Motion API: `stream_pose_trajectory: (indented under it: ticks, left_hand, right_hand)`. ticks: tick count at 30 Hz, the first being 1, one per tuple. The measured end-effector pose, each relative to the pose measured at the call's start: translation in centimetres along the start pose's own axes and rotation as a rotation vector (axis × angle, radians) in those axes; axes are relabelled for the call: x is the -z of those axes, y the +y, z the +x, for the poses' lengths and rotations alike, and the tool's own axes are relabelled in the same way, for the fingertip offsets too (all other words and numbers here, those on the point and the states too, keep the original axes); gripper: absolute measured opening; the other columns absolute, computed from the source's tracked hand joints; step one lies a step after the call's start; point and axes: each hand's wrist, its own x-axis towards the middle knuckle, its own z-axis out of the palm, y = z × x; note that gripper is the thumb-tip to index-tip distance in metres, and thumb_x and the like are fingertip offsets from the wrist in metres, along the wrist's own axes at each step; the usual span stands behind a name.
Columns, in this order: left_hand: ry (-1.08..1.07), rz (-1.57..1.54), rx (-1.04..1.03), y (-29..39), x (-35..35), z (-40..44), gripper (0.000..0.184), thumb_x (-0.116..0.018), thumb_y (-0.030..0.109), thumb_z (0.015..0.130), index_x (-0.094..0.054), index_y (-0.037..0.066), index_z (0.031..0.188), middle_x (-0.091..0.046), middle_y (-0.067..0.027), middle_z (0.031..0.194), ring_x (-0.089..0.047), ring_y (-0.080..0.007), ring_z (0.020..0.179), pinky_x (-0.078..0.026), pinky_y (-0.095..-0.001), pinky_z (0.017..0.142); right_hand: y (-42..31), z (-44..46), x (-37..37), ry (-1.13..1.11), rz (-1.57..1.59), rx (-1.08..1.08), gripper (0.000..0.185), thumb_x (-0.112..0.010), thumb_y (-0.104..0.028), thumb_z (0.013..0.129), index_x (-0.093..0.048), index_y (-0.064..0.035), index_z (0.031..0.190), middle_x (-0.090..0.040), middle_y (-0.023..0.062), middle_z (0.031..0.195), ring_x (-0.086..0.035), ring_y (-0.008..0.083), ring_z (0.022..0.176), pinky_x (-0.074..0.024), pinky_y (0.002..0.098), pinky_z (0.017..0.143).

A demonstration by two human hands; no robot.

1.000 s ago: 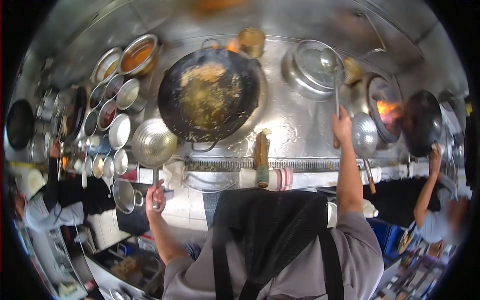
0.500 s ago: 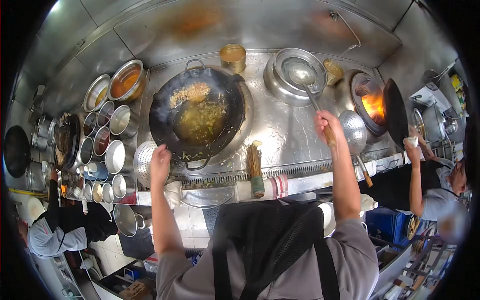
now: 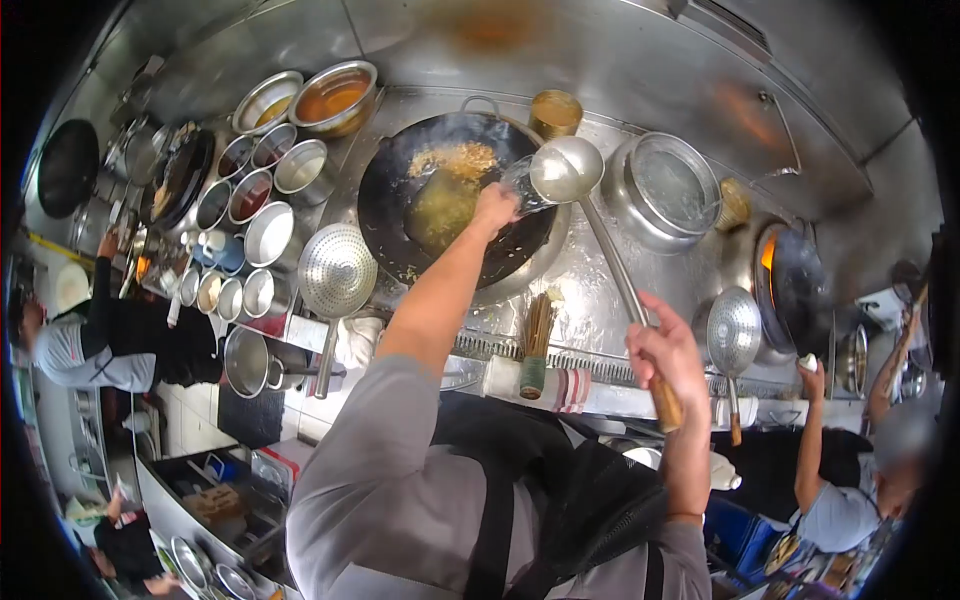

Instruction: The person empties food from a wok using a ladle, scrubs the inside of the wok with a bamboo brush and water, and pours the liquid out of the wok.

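Head view | hands: right hand (image 3: 667,348) holds ladle (image 3: 608,250) by handle | left hand (image 3: 495,208) stretched over wok (image 3: 385,200), grip indistinct

On my feed I have a grey shirt (image 3: 370,490), plain cloth with soft creases. Its left sleeve (image 3: 405,410) is short, loose and wide, with a cuff that ends above the elbow; the right sleeve (image 3: 685,555) is the same grey. 2 flat black straps cross the shirt: a left strap (image 3: 490,530) and a right strap (image 3: 655,572). Between these 2, I make out a black cloth (image 3: 605,490) with a mesh-like weave, narrowing to a band lower down. The left hand (image 3: 495,208) and right hand (image 3: 668,350) are bare.
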Motion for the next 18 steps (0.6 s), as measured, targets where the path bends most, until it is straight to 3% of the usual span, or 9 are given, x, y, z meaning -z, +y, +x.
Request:
stream_pose_trajectory:
  ticks: [1,4,5,8,9,12,13,16,18]
  left_hand:
    - [0.012,-0.017,0.031,0.2,0.1,0.3,0.022,-0.06,0.012,0.098,-0.066,0.001,0.116,-0.071,-0.0134,0.092,-0.07,-0.0249,0.087,-0.061,-0.039,0.079]
    - [0.31,0.446,-0.317,-1.6,1.0,1.6,0.022,-0.054,0.016,0.1,-0.065,-0.001,0.108,-0.07,-0.0211,0.089,-0.07,-0.0366,0.089,-0.057,-0.0465,0.085]
    - [0.257,0.368,-0.265,-1.7,1.9,1.2,0.019,-0.059,0.017,0.096,-0.063,0.001,0.107,-0.069,-0.0282,0.107,-0.065,-0.0477,0.105,-0.052,-0.0532,0.091]
    - [0.119,0.58,-0.536,-5.2,4.8,-2.1,0.02,-0.051,0.018,0.1,-0.058,0.001,0.11,-0.07,-0.0256,0.092,-0.068,-0.0468,0.093,-0.052,-0.0552,0.083]
    - [0.118,0.686,-0.53,-5.3,5.7,-5.2,0.019,-0.053,0.018,0.099,-0.057,0.002,0.11,-0.07,-0.0245,0.093,-0.068,-0.0456,0.093,-0.052,-0.0556,0.082]
    - [0.165,0.889,-0.478,-8.1,7.9,-15.0,0.021,-0.063,0.018,0.095,-0.056,0.004,0.109,-0.068,-0.0193,0.09,-0.068,-0.0393,0.091,-0.052,-0.0533,0.081]
    - [0.16,0.908,-0.557,-8.9,8.7,-17.9,0.022,-0.065,0.016,0.093,-0.056,0.004,0.109,-0.067,-0.0179,0.091,-0.068,-0.0378,0.092,-0.052,-0.0519,0.082]
    - [0.147,0.892,-0.57,-8.8,9.4,-21.2,0.035,-0.071,0.012,0.087,-0.056,0.004,0.117,-0.064,-0.0162,0.1,-0.067,-0.0353,0.097,-0.053,-0.0491,0.087]
    - [0.149,0.841,-0.554,-8.1,9.5,-22.1,0.049,-0.074,0.01,0.083,-0.053,0.004,0.127,-0.061,-0.0167,0.111,-0.065,-0.0358,0.104,-0.052,-0.0485,0.091]
  right_hand:
    - [0.8,0.4,-0.2,-0.014,-0.075,0.016,0.066,-0.064,-0.001,0.092,-0.039,0.0006,0.153,-0.061,0.0066,0.076,-0.052,0.0115,0.045,-0.0407,0.0284,0.038]
    - [3.6,2.2,-0.8,0.005,-0.301,0.128,0.068,-0.065,-0.002,0.093,-0.041,-0.0051,0.156,-0.06,0.0035,0.071,-0.052,0.0094,0.047,-0.0412,0.0273,0.041]
    - [4.6,3.0,-0.7,0.023,-0.374,0.182,0.068,-0.066,-0.002,0.093,-0.042,-0.0072,0.157,-0.059,0.0022,0.069,-0.052,0.0084,0.048,-0.0414,0.0271,0.041]
    - [6.8,6.3,1.1,0.075,-0.786,0.339,0.068,-0.068,-0.005,0.091,-0.046,-0.0083,0.155,-0.075,0.0182,0.104,-0.06,0.0147,0.056,-0.0517,0.0304,0.056]
    - [6.2,6.6,0.4,0.082,-0.826,0.318,0.066,-0.067,-0.005,0.09,-0.049,-0.0106,0.153,-0.073,0.0232,0.116,-0.07,0.0266,0.069,-0.0569,0.0375,0.072]
    - [10.5,11.7,1.7,0.104,-1.0,0.724,0.065,-0.065,-0.005,0.091,-0.048,-0.0103,0.154,-0.072,0.0256,0.117,-0.073,0.0396,0.083,-0.0563,0.0442,0.081]
    - [11.2,12.6,1.3,0.085,-0.993,0.666,0.065,-0.064,-0.005,0.09,-0.047,-0.0094,0.153,-0.072,0.0271,0.113,-0.071,0.0468,0.094,-0.0547,0.0477,0.087]
    - [11.6,13.4,-2.2,-0.055,-0.859,0.339,0.065,-0.064,-0.006,0.091,-0.046,-0.0058,0.153,-0.072,0.029,0.11,-0.072,0.0439,0.089,-0.0561,0.0463,0.086]
    - [11.9,13.1,-6.0,-0.146,-0.699,0.156,0.064,-0.065,-0.012,0.094,-0.044,-0.004,0.154,-0.071,0.0214,0.092,-0.071,0.0275,0.074,-0.0573,0.0388,0.073]
